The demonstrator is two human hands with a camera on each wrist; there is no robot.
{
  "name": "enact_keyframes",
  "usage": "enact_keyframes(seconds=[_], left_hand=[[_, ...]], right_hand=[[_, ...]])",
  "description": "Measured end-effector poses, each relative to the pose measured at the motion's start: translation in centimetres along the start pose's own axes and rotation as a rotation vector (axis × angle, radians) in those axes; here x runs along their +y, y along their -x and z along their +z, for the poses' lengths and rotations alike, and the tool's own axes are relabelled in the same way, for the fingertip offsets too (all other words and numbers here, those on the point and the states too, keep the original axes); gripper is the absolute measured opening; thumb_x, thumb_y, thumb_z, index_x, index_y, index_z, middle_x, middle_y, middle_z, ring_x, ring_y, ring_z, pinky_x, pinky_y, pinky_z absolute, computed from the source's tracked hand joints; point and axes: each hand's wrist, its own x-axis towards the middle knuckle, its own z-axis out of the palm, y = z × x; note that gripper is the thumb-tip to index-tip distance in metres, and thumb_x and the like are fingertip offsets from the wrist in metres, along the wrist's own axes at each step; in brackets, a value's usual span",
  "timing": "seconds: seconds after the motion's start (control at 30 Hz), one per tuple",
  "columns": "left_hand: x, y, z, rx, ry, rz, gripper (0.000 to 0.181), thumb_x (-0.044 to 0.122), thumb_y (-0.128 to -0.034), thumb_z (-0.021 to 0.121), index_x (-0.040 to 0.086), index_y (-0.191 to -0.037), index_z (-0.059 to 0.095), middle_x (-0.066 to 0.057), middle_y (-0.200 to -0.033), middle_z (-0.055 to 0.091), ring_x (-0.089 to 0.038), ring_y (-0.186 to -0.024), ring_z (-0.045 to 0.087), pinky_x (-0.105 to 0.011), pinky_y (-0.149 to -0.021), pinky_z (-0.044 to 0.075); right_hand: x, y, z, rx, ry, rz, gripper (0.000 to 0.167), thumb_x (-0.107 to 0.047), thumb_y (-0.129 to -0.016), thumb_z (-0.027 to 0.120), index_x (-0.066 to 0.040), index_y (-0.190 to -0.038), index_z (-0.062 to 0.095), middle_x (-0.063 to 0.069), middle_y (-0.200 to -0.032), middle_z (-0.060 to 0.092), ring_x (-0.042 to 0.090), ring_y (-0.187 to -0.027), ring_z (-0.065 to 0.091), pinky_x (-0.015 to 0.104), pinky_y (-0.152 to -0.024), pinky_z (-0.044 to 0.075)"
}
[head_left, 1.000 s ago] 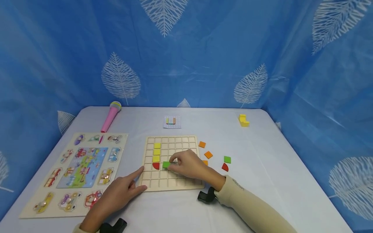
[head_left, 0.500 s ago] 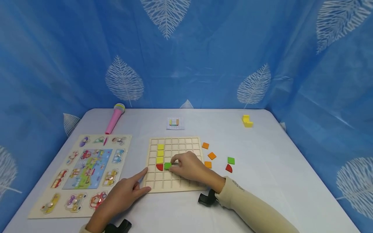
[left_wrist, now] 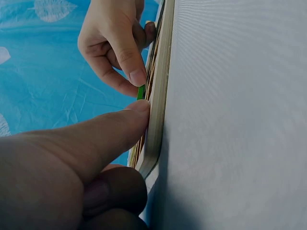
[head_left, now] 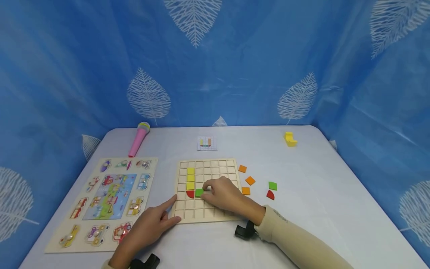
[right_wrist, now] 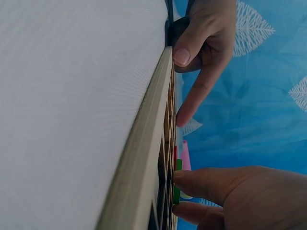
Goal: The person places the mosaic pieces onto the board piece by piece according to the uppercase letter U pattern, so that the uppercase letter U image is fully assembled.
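Observation:
A wooden grid board (head_left: 209, 213) lies on the table. Three yellow square tiles (head_left: 190, 178) form a column in its cells, and a red quarter-circle tile (head_left: 190, 194) sits directly below them. Just right of the red piece, my right hand (head_left: 221, 193) pinches a green square tile (head_left: 199, 192) between thumb and finger; the right wrist view shows this tile (right_wrist: 178, 165) at the board's surface. My left hand (head_left: 147, 226) touches the board's left edge with extended thumb and index finger, its other fingers folded.
Right of the board lie orange tiles (head_left: 250, 181), another green tile (head_left: 273, 185) and a red quarter-circle (head_left: 270, 194). A picture card (head_left: 206, 143), a yellow block (head_left: 290, 139) and a pink toy microphone (head_left: 139, 140) stand farther back. A vehicle puzzle (head_left: 111, 196) lies at left.
My right hand has shifted the green tile slightly left, closing most of the gap to the red quarter-circle. My left hand keeps its place on the board. The head view has turned a little left.

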Motion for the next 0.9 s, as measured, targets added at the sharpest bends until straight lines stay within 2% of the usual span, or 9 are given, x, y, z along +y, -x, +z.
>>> enact_keyframes(seconds=[0.23,0.4,0.47,0.53,0.63,0.77,0.83,0.9], left_hand=[[0.1,0.0,-0.2,0.012,-0.01,0.002,0.071,0.038,-0.0912,0.077,0.016,-0.153,0.051,0.006,-0.06,0.047,-0.009,-0.049,0.04,-0.025,-0.048,0.031],[0.0,-0.1,-0.2,-0.018,-0.001,0.003,0.072,0.04,-0.0922,0.076,0.016,-0.154,0.049,0.006,-0.06,0.048,-0.009,-0.05,0.041,-0.025,-0.048,0.031],[-0.4,0.5,-1.1,-0.003,-0.02,-0.012,0.072,0.04,-0.0921,0.076,0.016,-0.154,0.049,0.006,-0.06,0.048,-0.009,-0.05,0.041,-0.025,-0.048,0.032],[-0.6,0.7,-1.4,0.025,-0.035,-0.018,0.071,0.04,-0.0918,0.076,0.016,-0.153,0.051,0.006,-0.06,0.048,-0.009,-0.049,0.04,-0.026,-0.049,0.031],[-0.3,0.3,-0.8,0.044,-0.036,0.025,0.071,0.043,-0.093,0.075,0.015,-0.153,0.05,0.008,-0.06,0.048,-0.007,-0.049,0.04,-0.026,-0.049,0.033],[0.0,-0.4,0.6,-0.004,-0.011,0.102,0.074,0.047,-0.0954,0.07,0.013,-0.155,0.046,0.011,-0.061,0.05,-0.004,-0.049,0.041,-0.025,-0.048,0.035],[-0.2,-0.2,0.6,-0.013,-0.011,0.107,0.074,0.047,-0.0955,0.07,0.013,-0.156,0.045,0.01,-0.061,0.049,-0.005,-0.049,0.041,-0.025,-0.047,0.034],[-0.6,0.3,-0.1,0.005,-0.024,0.089,0.072,0.044,-0.0947,0.072,0.013,-0.155,0.047,0.009,-0.06,0.049,-0.006,-0.048,0.04,-0.025,-0.047,0.033]], right_hand=[[0.0,-0.1,0.1,0.023,-0.003,-0.031,0.018,-0.024,-0.091,0.074,-0.011,-0.104,0.077,-0.015,-0.047,0.035,-0.001,-0.041,0.029,0.02,-0.044,0.025],[0.0,0.1,0.2,0.007,0.002,-0.014,0.019,-0.025,-0.092,0.075,-0.011,-0.104,0.078,-0.015,-0.046,0.037,-0.001,-0.041,0.03,0.02,-0.043,0.026],[-0.6,-0.6,0.6,-0.005,-0.014,-0.041,0.021,-0.027,-0.093,0.074,-0.012,-0.106,0.078,-0.016,-0.047,0.039,-0.002,-0.041,0.031,0.02,-0.044,0.027],[-0.9,-1.0,0.7,-0.005,-0.021,-0.065,0.023,-0.029,-0.094,0.073,-0.012,-0.108,0.078,-0.016,-0.048,0.04,-0.001,-0.042,0.032,0.02,-0.045,0.028],[-0.5,-0.7,0.2,0.02,0.0,-0.067,0.021,-0.028,-0.093,0.075,-0.013,-0.106,0.079,-0.015,-0.049,0.039,0.0,-0.043,0.032,0.021,-0.045,0.028],[0.3,0.5,-0.3,0.025,0.023,-0.007,0.018,-0.025,-0.09,0.078,-0.013,-0.103,0.08,-0.015,-0.046,0.037,0.001,-0.041,0.031,0.022,-0.043,0.027],[0.3,0.7,-0.1,0.021,0.012,-0.006,0.02,-0.025,-0.089,0.078,-0.012,-0.104,0.08,-0.016,-0.045,0.037,0.001,-0.04,0.03,0.022,-0.043,0.026],[-0.2,0.4,0.4,0.028,-0.015,-0.033,0.02,-0.025,-0.09,0.078,-0.011,-0.104,0.08,-0.016,-0.045,0.038,0.0,-0.041,0.03,0.022,-0.043,0.027]])
